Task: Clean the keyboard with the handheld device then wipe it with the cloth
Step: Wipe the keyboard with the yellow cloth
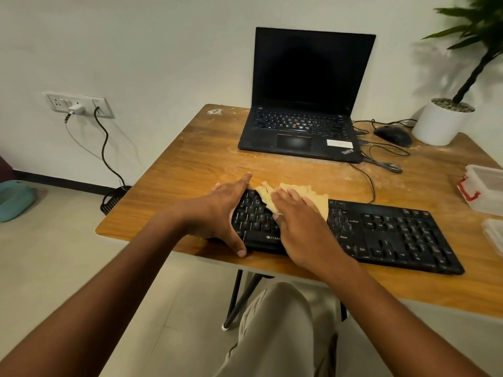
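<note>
Black and full-sized, your keyboard (386,232) lies flat on the wooden table (190,159) near its front edge, glossy keycaps with white legends, a white brand mark on the front lip. Its long axis runs from about 9 o'clock to 4 o'clock, the left end nearer the middle of the table front, the right end with the number pad angled toward you; its cable leaves the back edge toward 12 o'clock.

Your left hand (220,210) clamps the keyboard's left end: fingers reach over the far corner, thumb hooks under the front edge. Just right of it, your right hand (296,221) lies flat, fingers straight and together, pressing the yellow cloth (315,200) onto the keys. Rumpled cloth edges stick out past the fingertips at 12 o'clock and over the back edge.

Farther back, at 12 o'clock, an open laptop (307,104) sits with a dark screen. At 2 o'clock are a mouse (394,135) and a white pot (438,125).
</note>
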A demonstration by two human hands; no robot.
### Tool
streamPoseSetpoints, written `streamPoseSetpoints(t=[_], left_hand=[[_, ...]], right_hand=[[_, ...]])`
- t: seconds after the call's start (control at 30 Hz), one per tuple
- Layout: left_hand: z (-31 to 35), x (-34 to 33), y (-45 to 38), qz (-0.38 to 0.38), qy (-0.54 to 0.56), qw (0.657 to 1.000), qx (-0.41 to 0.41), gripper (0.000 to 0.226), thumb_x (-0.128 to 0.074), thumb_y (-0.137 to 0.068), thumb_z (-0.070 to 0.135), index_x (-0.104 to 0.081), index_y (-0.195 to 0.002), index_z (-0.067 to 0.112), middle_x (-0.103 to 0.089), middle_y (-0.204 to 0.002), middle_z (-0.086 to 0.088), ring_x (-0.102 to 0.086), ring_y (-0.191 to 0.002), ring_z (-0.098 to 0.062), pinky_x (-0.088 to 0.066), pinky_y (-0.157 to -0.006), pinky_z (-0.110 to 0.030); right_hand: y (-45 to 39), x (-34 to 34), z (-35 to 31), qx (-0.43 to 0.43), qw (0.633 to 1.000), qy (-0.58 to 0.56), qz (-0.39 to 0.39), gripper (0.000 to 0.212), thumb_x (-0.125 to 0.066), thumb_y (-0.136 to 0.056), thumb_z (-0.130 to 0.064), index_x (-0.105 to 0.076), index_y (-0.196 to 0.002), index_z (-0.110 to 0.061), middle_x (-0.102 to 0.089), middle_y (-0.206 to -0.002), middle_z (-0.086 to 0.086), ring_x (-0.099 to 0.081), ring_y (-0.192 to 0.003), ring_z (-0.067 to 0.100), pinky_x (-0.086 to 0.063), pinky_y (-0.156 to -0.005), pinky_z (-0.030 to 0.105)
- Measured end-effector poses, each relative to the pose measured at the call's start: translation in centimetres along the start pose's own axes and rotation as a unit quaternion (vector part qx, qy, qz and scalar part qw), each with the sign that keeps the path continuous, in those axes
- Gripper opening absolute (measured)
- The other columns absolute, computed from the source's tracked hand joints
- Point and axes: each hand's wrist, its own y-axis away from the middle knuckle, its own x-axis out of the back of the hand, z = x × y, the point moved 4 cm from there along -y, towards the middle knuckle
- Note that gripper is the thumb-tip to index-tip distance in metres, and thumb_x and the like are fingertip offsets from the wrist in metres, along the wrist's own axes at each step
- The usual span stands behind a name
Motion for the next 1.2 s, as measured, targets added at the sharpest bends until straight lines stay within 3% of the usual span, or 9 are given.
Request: streamPoseSetpoints(t=[0.3, 0.43, 0.53, 0.67, 0.8, 0.87, 0.97, 1.07, 1.2], left_hand=[[0.0, 0.0, -0.1, 0.004, -0.014, 1.0, -0.018, 0.159, -0.098, -0.055, 0.045, 0.024, -0.157, 0.038, -0.003, -0.171, 0.005, 0.007, -0.156, -0.027, -0.004, -0.127, -0.053], [0.5, 0.1, 0.2, -0.001, -0.02, 1.0, -0.012, 0.156, -0.097, -0.058, 0.045, 0.023, -0.158, 0.037, -0.002, -0.171, 0.004, 0.01, -0.156, -0.029, -0.001, -0.125, -0.052], [1.3, 0.2, 0.5, -0.008, -0.044, 0.999, -0.018, 0.15, -0.093, -0.066, 0.043, 0.024, -0.158, 0.031, 0.002, -0.171, 0.002, 0.011, -0.156, -0.025, 0.01, -0.119, -0.041], [2.4, -0.2, 0.0, -0.011, -0.065, 0.997, -0.04, 0.149, -0.091, -0.066, 0.053, 0.025, -0.158, 0.031, 0.0, -0.171, 0.0, 0.007, -0.156, -0.02, 0.02, -0.113, -0.034], [3.3, -1.2, -1.1, -0.007, -0.083, 0.994, -0.065, 0.149, -0.085, -0.063, 0.068, 0.022, -0.159, 0.031, 0.0, -0.172, 0.001, 0.006, -0.156, -0.019, 0.019, -0.123, -0.048], [3.9, -1.5, -1.6, -0.005, -0.088, 0.993, -0.077, 0.148, -0.084, -0.062, 0.071, 0.02, -0.16, 0.03, -0.002, -0.171, 0.002, 0.004, -0.157, -0.017, 0.016, -0.124, -0.051], [4.4, -1.7, -2.0, -0.006, -0.096, 0.992, -0.082, 0.149, -0.084, -0.062, 0.071, 0.02, -0.16, 0.029, -0.001, -0.171, 0.002, 0.003, -0.157, -0.017, 0.015, -0.124, -0.052], [4.4, -1.8, -2.2, -0.008, -0.103, 0.991, -0.079, 0.148, -0.083, -0.062, 0.071, 0.019, -0.16, 0.028, 0.001, -0.172, 0.002, 0.004, -0.157, -0.017, 0.014, -0.125, -0.05], [4.6, -1.9, -2.0, -0.011, -0.114, 0.991, -0.068, 0.144, -0.083, -0.066, 0.068, 0.013, -0.162, 0.024, 0.001, -0.171, 0.002, 0.005, -0.156, -0.017, 0.012, -0.124, -0.04]], right_hand=[[7.3, -1.5, -0.4, 0.099, 0.994, 0.034, -0.018, 0.062, -0.031, -0.107, -0.018, -0.005, -0.162, -0.032, 0.001, -0.169, -0.017, 0.016, -0.153, -0.002, 0.01, -0.124, 0.025], [9.5, 1.3, -0.8, 0.006, 0.987, -0.161, -0.015, 0.047, -0.034, -0.111, -0.028, -0.029, -0.153, -0.047, -0.035, -0.138, -0.052, -0.022, -0.131, -0.031, -0.026, -0.115, 0.011], [10.6, 5.1, 0.0, -0.138, 0.894, -0.422, 0.06, 0.039, -0.043, -0.108, -0.023, -0.058, -0.137, -0.044, -0.067, -0.116, -0.036, -0.057, -0.109, -0.021, -0.042, -0.1, 0.016], [11.3, 8.9, 3.2, -0.284, 0.636, -0.704, 0.138, 0.029, -0.046, -0.105, -0.018, -0.065, -0.126, -0.015, -0.077, -0.112, 0.012, -0.074, -0.103, 0.029, -0.059, -0.088, 0.057], [10.1, 11.9, 7.2, -0.285, 0.577, -0.723, 0.251, 0.026, -0.047, -0.106, -0.018, -0.063, -0.126, -0.014, -0.076, -0.114, 0.011, -0.075, -0.104, 0.028, -0.06, -0.081, 0.057], [9.0, 12.2, 9.0, -0.269, 0.609, -0.672, 0.324, 0.025, -0.051, -0.104, -0.016, -0.065, -0.125, -0.018, -0.076, -0.116, 0.005, -0.072, -0.108, 0.022, -0.058, -0.094, 0.048], [6.9, 10.8, 9.5, -0.252, 0.799, -0.427, 0.339, 0.03, -0.047, -0.108, -0.023, -0.063, -0.132, -0.027, -0.07, -0.119, 0.002, -0.063, -0.099, 0.016, -0.049, -0.083, 0.031], [3.7, 7.2, 8.2, -0.169, 0.942, -0.213, 0.196, 0.046, -0.045, -0.109, -0.021, -0.04, -0.155, -0.025, -0.059, -0.139, 0.01, -0.057, -0.092, 0.006, -0.047, -0.076, 0.022], [1.3, 2.7, 5.9, -0.085, 0.996, -0.03, 0.002, 0.052, -0.04, -0.11, -0.023, -0.026, -0.16, -0.023, -0.023, -0.168, -0.002, -0.015, -0.156, 0.016, -0.011, -0.128, 0.038]])
